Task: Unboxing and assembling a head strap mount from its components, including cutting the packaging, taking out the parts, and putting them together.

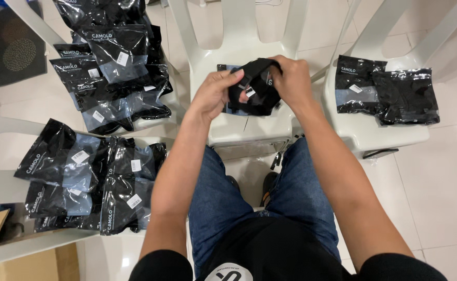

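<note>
Both hands meet over the seat of a smooth, cream-white moulded plastic chair (239,127) straight ahead of the person's denim-clad knees. The left hand (214,93) and the right hand (291,78) hold between them a bundle of soft black fabric (257,91), crumpled and folded, with a small white tag showing near its middle; the fingers (228,78) of the left hand are curled closed on its near-left edge, and those of the right hand are clamped over its top and right side. Beneath the bundle, flat on the chair seat, lies a glossy dark packet, only its corners visible. To the right, on another white plastic chair (389,135), two shiny black plastic pouches (384,88) lie side by side, touching, their film crinkled and reflective. To the upper left, a loose heap of similar sealed pouches (114,67) with translucent grey-blue windows and small white stickers covers a third chair, and a second pile (88,177) spreads over a pale surface at the lower left, beside brown cardboard (31,263).
</note>
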